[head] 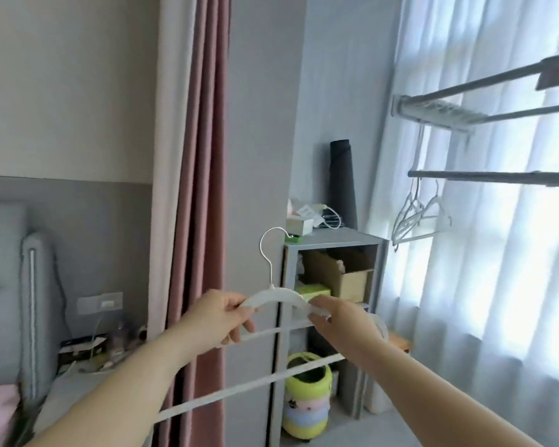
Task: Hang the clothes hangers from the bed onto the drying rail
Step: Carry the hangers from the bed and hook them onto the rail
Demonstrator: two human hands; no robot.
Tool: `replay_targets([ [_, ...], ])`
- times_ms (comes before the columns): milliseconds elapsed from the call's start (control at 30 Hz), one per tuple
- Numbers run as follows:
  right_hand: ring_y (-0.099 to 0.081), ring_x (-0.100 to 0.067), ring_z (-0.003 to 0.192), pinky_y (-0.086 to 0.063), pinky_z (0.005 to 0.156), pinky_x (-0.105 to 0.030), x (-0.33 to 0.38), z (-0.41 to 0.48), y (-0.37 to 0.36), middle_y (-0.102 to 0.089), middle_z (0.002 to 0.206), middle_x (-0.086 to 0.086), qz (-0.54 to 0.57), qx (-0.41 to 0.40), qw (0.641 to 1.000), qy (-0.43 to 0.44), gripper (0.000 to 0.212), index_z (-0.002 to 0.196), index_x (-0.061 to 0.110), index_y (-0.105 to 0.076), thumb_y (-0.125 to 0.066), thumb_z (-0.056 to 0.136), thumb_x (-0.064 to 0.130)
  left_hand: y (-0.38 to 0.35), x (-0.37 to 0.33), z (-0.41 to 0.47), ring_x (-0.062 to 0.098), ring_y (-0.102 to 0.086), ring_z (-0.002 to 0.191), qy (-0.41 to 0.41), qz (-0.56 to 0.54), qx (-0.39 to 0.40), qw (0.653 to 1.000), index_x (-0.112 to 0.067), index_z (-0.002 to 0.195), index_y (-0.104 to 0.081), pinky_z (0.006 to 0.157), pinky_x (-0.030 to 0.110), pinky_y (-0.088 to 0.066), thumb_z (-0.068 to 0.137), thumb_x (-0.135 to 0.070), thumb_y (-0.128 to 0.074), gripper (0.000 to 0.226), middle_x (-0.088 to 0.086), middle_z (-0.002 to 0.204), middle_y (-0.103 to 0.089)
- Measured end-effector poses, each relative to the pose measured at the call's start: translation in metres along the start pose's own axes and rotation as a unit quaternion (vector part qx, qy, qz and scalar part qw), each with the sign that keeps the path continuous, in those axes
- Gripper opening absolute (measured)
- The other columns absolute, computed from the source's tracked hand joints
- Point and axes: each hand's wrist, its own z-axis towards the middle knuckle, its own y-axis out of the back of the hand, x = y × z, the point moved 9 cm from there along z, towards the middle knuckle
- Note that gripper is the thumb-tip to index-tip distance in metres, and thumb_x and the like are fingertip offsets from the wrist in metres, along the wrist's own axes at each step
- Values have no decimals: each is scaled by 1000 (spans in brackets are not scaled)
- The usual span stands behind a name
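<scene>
Left hand [220,317] and right hand [339,321] gripping white hanger [281,296] ends, grey shelf [333,243] behind, drying rail [491,175] upper right with hung hangers [417,217]

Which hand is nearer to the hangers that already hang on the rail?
Right. The right hand grips one end of the white hanger, below and left of the hung hangers on the rail. The left hand grips the other end, farther left.
</scene>
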Motion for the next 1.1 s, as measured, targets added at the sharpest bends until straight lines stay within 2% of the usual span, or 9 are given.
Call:
replay_targets([
  [133,-59,-21,102,-43,78,-25,-77,-13,44,-64,114,-2,0,-7,999,-52,25,116,22,-55,-43,95,28,-67,-50,41,-4,-48,36,-47,1,41,998,-24,72,-59,40,9,-38,92,-10,-50,25,-17,44,-61],
  [300,-56,-10,86,-35,57,-3,-156,-24,89,-61,96,8,28,-48,993,-100,13,102,25,-59,-49,93,23,-144,-87,69,0,-57,63,-97,19,128,987,-26,91,-57,67,16,-46,88,-14,-57,13,-14,62,-64],
  [367,-56,-8,86,-35,57,0,-186,-27,103,-59,94,10,28,-64,989,-129,13,101,23,-60,-50,93,23,-165,-94,83,1,-53,67,-120,75,139,980,-31,81,-54,64,17,-42,89,-21,-55,13,-15,71,-57],
  [533,-50,-9,79,-28,60,11,-253,-3,129,-65,105,5,-14,-84,978,-192,18,105,18,-60,-48,94,25,-215,-113,147,4,-53,48,-156,150,144,966,-31,72,-46,43,13,-39,95,-27,-43,24,-8,65,-55],
  [700,-52,-8,71,-39,62,-5,-317,68,163,-62,92,6,-62,-125,966,-219,8,87,31,-55,-50,91,25,-252,-144,238,7,-53,42,-191,113,137,965,-27,73,-46,38,10,-38,96,-24,-40,23,-5,73,-59],
  [800,-51,-15,106,-35,90,-22,-340,109,185,-59,114,5,-148,-130,956,-217,26,118,26,-55,-49,92,27,-262,-167,294,7,-53,42,-205,117,134,962,-24,74,-47,38,11,-38,96,-23,-40,23,-5,71,-58],
  [933,-32,-15,131,-20,107,-23,-362,139,228,-41,140,7,-296,-169,918,-205,42,134,24,-40,-47,93,27,-274,-207,362,5,-52,35,-232,113,123,958,-12,83,-52,34,14,-39,96,-19,-37,21,0,65,-59],
  [1000,-36,-20,132,-23,109,-31,-367,146,250,-44,139,0,-370,-196,886,-200,46,130,20,-47,-59,86,21,-282,-226,387,9,-56,40,-246,110,117,956,-11,83,-52,38,18,-45,96,-19,-37,21,3,72,-62],
  [1100,-56,-37,114,-41,97,-48,-368,156,283,-62,118,-17,-459,-257,833,-172,52,108,7,-65,-82,59,7,-299,-247,413,19,-62,52,-251,126,112,953,-8,90,-53,45,23,-49,96,-17,-36,20,8,81,-64],
])
